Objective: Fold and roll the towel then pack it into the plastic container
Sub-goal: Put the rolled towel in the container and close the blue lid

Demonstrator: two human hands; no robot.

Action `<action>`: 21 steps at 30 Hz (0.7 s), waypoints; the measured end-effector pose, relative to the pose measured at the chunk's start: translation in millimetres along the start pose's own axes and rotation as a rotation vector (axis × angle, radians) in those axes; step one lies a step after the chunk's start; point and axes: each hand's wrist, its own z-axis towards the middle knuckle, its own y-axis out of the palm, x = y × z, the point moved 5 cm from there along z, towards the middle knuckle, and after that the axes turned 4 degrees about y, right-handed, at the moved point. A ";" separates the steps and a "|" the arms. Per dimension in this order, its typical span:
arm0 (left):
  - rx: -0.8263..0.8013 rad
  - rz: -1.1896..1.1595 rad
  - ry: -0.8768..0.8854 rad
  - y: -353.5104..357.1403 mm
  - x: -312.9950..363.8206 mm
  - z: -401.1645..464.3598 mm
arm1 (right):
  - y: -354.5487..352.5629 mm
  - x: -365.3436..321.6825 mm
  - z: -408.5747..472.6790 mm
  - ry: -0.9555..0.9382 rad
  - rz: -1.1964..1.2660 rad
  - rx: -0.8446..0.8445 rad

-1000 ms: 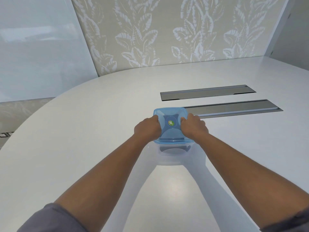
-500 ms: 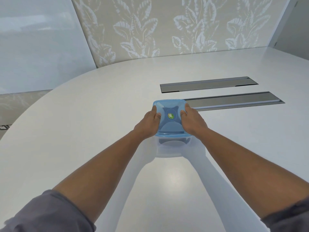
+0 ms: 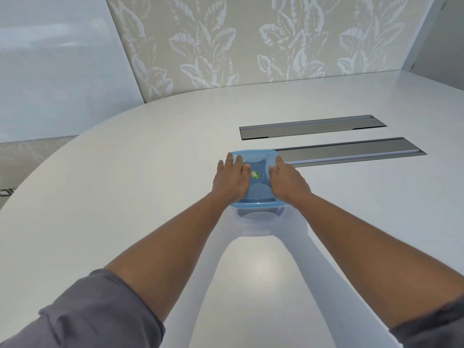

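A plastic container with a translucent blue lid (image 3: 258,160) sits on the white table (image 3: 120,187), a round green sticker at the lid's centre. My left hand (image 3: 232,180) lies flat on the left side of the lid, fingers stretched out and apart. My right hand (image 3: 287,183) lies flat on the lid's right side, fingers pointing forward over the edge. Neither hand grips anything. The clear body under the lid shows only at the near edge. No towel is visible.
Two long grey metal cable slots are set into the table, one (image 3: 351,153) just right of the container and one (image 3: 311,126) farther back. A leaf-patterned wall (image 3: 251,41) stands behind the table's curved far edge.
Both hands went from curled against the sides of the lid to flat on top of it, fingers extended. The container stays in the same place.
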 end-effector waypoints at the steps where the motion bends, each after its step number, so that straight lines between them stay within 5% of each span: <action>1: 0.005 -0.039 0.004 -0.3 0.7 -0.1 | 0.3 0.2 0.1 -0.003 0.013 -0.003; 4: 0.017 -0.043 0.005 0.0 0.5 -1.6 | 0.5 -0.4 -1.0 -0.014 0.054 -0.012; 9: 0.032 0.297 0.089 -1.3 7.9 2.7 | 1.0 -6.1 -1.2 -0.087 -0.061 -0.075; 16: -0.146 0.353 0.096 -0.3 7.4 12.5 | -7.8 -16.8 6.9 -0.194 -0.257 -0.103; 21: -0.047 0.384 0.103 -8.2 14.7 20.2 | -8.6 -19.1 10.4 -0.225 -0.241 -0.111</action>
